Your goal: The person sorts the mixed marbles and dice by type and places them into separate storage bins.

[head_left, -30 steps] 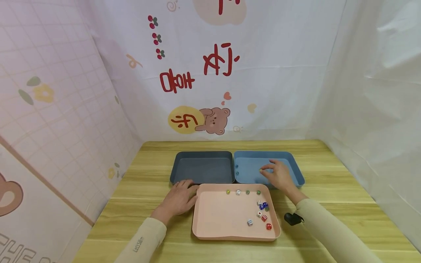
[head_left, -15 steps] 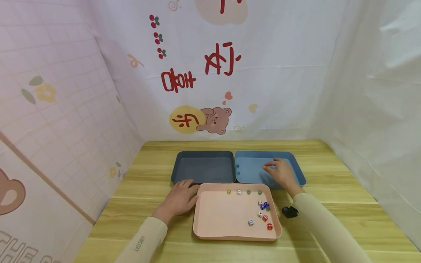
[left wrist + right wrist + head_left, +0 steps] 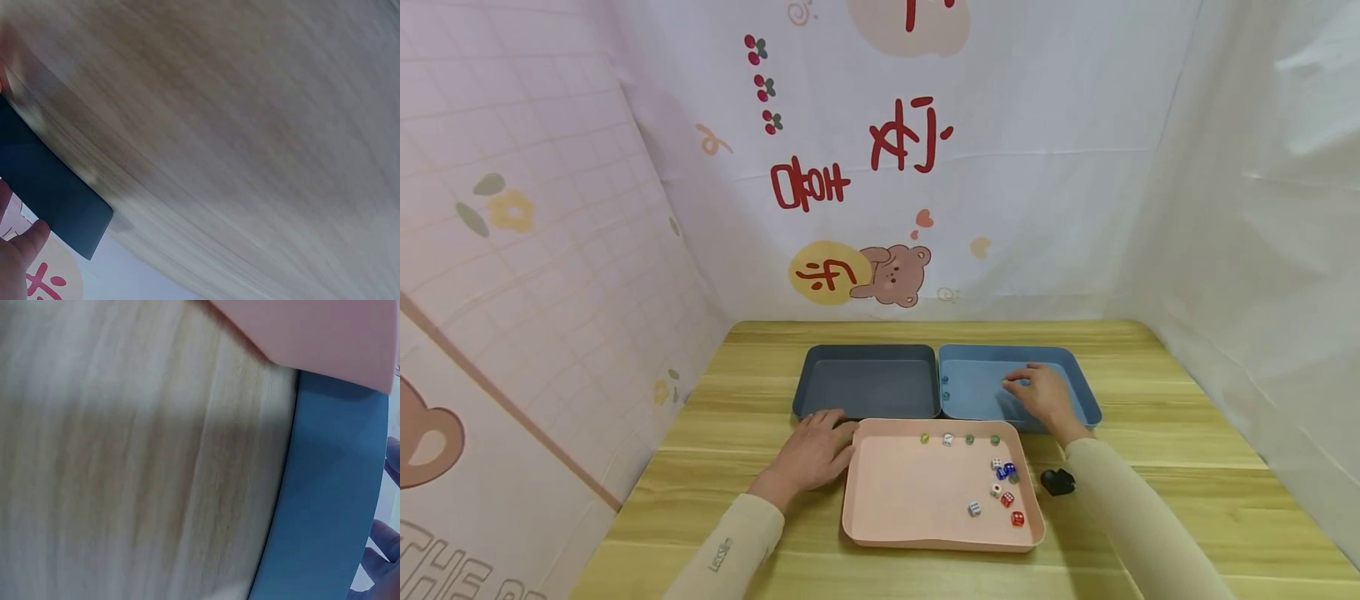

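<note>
My right hand [image 3: 1047, 398] is over the light blue tray [image 3: 1078, 367], thumb and index fingertip brought together on what looks like a small die, mostly hidden by the fingers. Two small teal dice [image 3: 946, 396] lie along that tray's left wall. My left hand [image 3: 811, 454], fingers loosely extended, rests at the top left corner of the pink tray [image 3: 895, 492], beside the front edge of the dark grey-blue tray [image 3: 865, 387]. In the left wrist view its fingers [image 3: 32, 240] touch the dark tray's rim. Red dice [image 3: 1017, 518], blue dice [image 3: 1009, 469], white dice [image 3: 974, 508], green dice [image 3: 995, 439] and a yellow die [image 3: 925, 437] lie in the pink tray.
The two blue trays stand side by side behind the pink one on a wood-grain table [image 3: 745, 383]. A small black object [image 3: 1057, 482] sits by the right sleeve. A printed white cloth [image 3: 1037, 167] hangs behind the table.
My right hand has shifted slightly toward the right over the light blue tray, fingertips still together. The left hand stays in place. The whole head view drifts slightly.
</note>
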`<state>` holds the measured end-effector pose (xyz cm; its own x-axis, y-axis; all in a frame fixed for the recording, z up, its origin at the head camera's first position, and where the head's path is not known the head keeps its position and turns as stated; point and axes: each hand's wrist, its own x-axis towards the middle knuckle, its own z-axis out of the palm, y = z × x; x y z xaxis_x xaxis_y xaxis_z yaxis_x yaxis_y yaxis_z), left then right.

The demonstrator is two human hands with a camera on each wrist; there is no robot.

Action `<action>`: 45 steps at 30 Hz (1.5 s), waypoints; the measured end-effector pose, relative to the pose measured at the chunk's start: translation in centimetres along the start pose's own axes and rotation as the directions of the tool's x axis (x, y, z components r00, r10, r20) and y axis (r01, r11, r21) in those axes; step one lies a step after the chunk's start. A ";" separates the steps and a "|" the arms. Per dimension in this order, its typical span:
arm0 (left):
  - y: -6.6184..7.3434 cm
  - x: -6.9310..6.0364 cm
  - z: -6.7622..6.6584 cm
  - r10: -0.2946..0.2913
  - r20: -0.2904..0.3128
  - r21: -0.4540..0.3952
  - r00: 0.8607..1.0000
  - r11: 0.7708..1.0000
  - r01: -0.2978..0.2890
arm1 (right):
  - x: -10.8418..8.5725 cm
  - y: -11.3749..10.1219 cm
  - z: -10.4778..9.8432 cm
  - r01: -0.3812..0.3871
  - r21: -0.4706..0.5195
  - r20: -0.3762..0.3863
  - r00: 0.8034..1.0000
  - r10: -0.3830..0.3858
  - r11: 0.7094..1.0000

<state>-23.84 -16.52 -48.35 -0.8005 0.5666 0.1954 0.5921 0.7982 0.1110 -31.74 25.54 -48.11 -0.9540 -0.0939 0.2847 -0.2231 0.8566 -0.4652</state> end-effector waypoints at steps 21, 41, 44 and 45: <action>0.0 0.2 0.0 0.014 -0.009 0.011 1.000 1.000 -0.013 | -0.5 0.4 0.1 -0.009 0.048 0.000 1.000 0.009 0.999; -0.2 0.0 0.2 0.019 -0.022 0.014 1.000 1.000 -0.018 | -1.7 0.1 -0.1 0.026 0.116 0.042 0.999 -0.031 0.993; -0.2 0.0 0.3 0.017 -0.027 0.014 0.999 1.000 -0.016 | -1.9 0.0 -0.2 0.034 0.134 0.046 0.998 -0.041 0.990; -0.2 -0.1 0.3 0.017 -0.028 0.014 0.999 1.000 -0.016 | -2.0 0.0 -0.2 0.035 0.139 0.049 0.998 -0.043 0.990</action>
<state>-23.94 -16.65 -48.67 -0.7876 0.5738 0.2245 0.6036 0.7918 0.0937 -29.83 25.86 -48.50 -0.9523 -0.1549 0.2630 -0.2824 0.7741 -0.5665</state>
